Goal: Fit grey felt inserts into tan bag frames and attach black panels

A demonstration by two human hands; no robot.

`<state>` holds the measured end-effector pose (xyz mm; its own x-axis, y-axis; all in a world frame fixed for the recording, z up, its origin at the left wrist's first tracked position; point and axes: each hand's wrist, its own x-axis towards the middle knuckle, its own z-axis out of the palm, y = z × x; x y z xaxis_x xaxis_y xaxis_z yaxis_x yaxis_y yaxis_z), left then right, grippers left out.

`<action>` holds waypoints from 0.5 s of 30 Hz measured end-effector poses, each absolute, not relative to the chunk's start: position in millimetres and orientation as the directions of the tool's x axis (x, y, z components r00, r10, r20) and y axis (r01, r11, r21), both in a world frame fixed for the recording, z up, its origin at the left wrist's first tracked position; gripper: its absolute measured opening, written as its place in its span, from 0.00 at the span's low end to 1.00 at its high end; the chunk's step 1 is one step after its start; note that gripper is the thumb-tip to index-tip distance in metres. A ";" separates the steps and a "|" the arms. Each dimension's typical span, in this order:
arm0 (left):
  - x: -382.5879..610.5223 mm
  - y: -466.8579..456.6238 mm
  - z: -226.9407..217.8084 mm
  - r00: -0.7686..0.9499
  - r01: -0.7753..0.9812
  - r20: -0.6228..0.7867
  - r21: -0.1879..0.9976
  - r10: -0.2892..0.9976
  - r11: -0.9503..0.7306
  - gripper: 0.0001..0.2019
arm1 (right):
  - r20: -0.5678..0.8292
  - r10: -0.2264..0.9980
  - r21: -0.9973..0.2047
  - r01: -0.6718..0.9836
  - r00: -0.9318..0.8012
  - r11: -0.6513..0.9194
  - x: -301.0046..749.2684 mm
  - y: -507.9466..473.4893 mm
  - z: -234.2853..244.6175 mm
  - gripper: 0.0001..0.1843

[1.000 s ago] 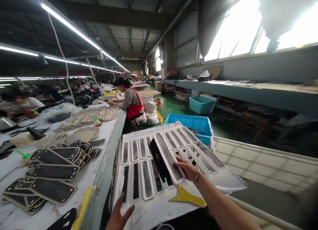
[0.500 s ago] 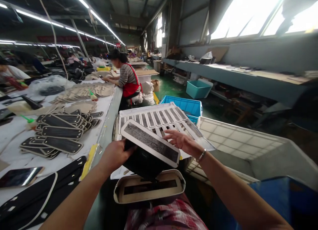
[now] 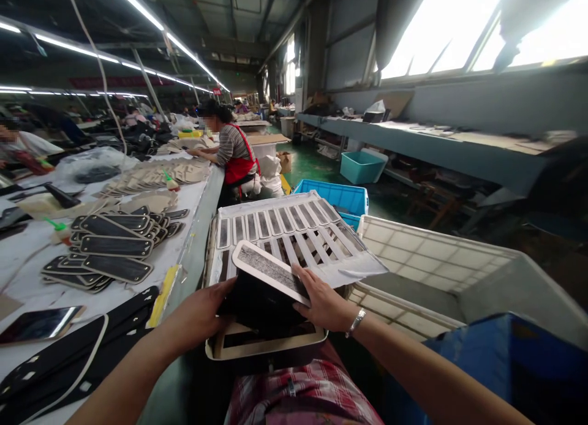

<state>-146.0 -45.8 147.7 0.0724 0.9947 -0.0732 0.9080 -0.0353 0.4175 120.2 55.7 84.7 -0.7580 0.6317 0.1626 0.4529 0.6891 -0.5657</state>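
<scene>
My left hand point(image 3: 202, 315) grips the left side of a black bag body point(image 3: 257, 305) held over my lap. My right hand point(image 3: 324, 302) presses a white-edged grey rectangular panel point(image 3: 269, 270) down onto the top of that black piece. Under them lies a cream-rimmed bag part point(image 3: 266, 345) on my lap. Just beyond is a white board point(image 3: 294, 235) carrying several more of the same grey panels in rows.
The long worktable point(image 3: 138, 302) on my left holds stacks of black cream-edged panels point(image 3: 110, 247), a phone point(image 3: 37, 324), glue bottles and beige pieces. A person in a red apron point(image 3: 232, 152) works further along. White crate point(image 3: 436, 266) and blue bins point(image 3: 340, 198) stand on the right.
The view has dropped slightly. My right hand came down onto the grey panel and pressed it flat on the black piece; both were lowered closer to the cream-rimmed part on my lap.
</scene>
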 end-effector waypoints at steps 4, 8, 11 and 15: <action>-153.0 -58.0 131.9 0.056 0.916 -0.131 0.401 0.990 0.001 0.28 | 0.203 0.589 -0.510 0.429 -0.783 0.746 119.3 55.4 73.6 0.45; -146.2 -57.5 118.4 0.083 0.932 -0.167 0.361 0.982 -0.017 0.14 | 0.258 0.523 -0.357 0.423 -0.812 0.833 116.9 53.7 77.3 0.50; -144.0 -56.5 111.3 0.099 0.934 -0.198 0.357 0.975 -0.022 0.12 | 0.236 0.467 -0.210 0.424 -0.852 0.881 123.8 52.6 83.2 0.49; -157.9 -64.6 107.2 0.031 0.886 -0.110 0.462 0.993 0.023 0.16 | 0.273 0.420 -0.062 0.420 -0.865 0.905 134.3 48.3 81.0 0.47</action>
